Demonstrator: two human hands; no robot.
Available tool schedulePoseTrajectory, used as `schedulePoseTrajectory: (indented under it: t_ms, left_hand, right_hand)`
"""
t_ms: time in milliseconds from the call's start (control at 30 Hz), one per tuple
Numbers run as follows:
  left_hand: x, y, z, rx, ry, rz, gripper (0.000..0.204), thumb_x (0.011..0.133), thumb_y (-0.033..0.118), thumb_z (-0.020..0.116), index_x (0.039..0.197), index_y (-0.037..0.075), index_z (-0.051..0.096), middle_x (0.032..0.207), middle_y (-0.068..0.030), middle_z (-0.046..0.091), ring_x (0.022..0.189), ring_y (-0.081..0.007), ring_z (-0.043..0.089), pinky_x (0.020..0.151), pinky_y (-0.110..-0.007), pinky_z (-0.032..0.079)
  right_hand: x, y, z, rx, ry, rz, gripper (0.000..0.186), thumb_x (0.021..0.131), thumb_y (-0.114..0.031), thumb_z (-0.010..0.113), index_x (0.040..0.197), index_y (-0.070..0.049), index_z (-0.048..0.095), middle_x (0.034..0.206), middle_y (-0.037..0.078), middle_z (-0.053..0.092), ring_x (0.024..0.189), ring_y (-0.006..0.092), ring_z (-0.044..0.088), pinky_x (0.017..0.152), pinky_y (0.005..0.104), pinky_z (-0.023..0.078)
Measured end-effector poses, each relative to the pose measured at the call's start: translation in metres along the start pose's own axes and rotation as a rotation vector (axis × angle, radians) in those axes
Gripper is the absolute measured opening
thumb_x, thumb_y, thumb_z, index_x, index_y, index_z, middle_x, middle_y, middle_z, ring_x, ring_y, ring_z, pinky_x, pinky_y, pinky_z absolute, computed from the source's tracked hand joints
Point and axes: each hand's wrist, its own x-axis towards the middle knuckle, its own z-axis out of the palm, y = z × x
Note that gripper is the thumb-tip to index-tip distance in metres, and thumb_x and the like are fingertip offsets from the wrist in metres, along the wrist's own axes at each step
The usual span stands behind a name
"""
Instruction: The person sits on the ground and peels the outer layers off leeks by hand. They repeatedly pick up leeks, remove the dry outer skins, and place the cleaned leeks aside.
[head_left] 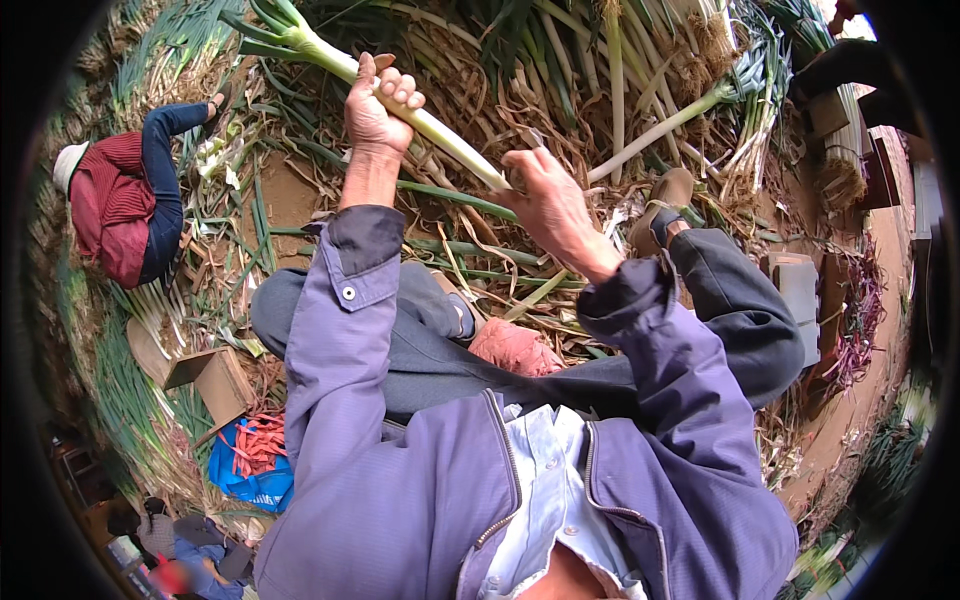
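A long leek (448, 139) slants across the view ahead of me, green leaves at the upper left and pale root end at the lower right. My left hand (380, 108) is closed around its shank below the leaves. At the root end, my right hand (555, 203) has its fingers curled in, thumb and forefinger against the leek's tip. Whether something small is also between those fingers cannot be made out. Beyond both hands lies a heap of leeks (560, 60) with dry roots and husks. One more leek (655, 135) lies slanting right of my right hand.
Leaf scraps (480, 235) cover the ground by my feet. A pink cushion-like thing (515, 350) sits between my legs. At left, red strips (258, 445) lie on a blue bag (235, 480). A person in red (115, 205) bends over at the far left.
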Motion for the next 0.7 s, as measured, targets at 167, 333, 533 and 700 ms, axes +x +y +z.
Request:
schedulePoseTrajectory:
  t_ms: [167, 333, 533, 700]
  left_hand:
    - [-0.003, -0.006, 0.004, -0.039, 0.076, 0.009, 0.041, 0.1, 0.046, 0.047, 0.099, 0.006, 0.054, 0.065, 0.0015, 0.042, 0.058, -0.0143, 0.045, 0.055, -0.033, 0.041]
    - [-0.007, -0.012, 0.001, -0.024, 0.19, 0.008, 0.042, 0.101, 0.046, 0.044, 0.097, 0.006, 0.055, 0.064, 0.0012, 0.043, 0.059, -0.015, 0.044, 0.056, -0.033, 0.041]
    - [-0.008, -0.015, 0.002, -0.018, 0.15, 0.008, 0.041, 0.1, 0.046, 0.046, 0.099, 0.006, 0.055, 0.065, 0.0016, 0.043, 0.059, -0.0146, 0.045, 0.055, -0.032, 0.04]
    - [-0.011, -0.015, 0.01, 0.022, 0.124, 0.037, 0.042, 0.101, 0.046, 0.046, 0.101, 0.005, 0.054, 0.065, 0.0012, 0.043, 0.058, -0.0141, 0.045, 0.054, -0.031, 0.041]
  right_hand:
    - [0.003, -0.002, 0.023, -0.072, 0.037, 0.017, 0.029, 0.079, -0.014, 0.073, 0.101, -0.005, 0.056, 0.093, 0.014, 0.053, 0.086, 0.0333, 0.057, 0.071, 0.0441, 0.049]
    - [0.005, -0.006, 0.027, -0.175, 0.01, 0.052, 0.022, 0.08, -0.009, 0.068, 0.093, -0.003, 0.052, 0.091, 0.017, 0.053, 0.084, 0.0355, 0.056, 0.069, 0.0462, 0.048]
    - [0.008, 0.002, 0.032, -0.01, -0.067, 0.094, 0.023, 0.081, -0.007, 0.064, 0.095, -0.002, 0.047, 0.085, 0.022, 0.054, 0.08, 0.042, 0.055, 0.068, 0.0521, 0.043]
    - [0.01, -0.003, 0.032, 0.069, -0.074, 0.193, 0.021, 0.082, -0.007, 0.062, 0.095, -0.003, 0.046, 0.082, 0.023, 0.054, 0.08, 0.0442, 0.055, 0.068, 0.0528, 0.042]
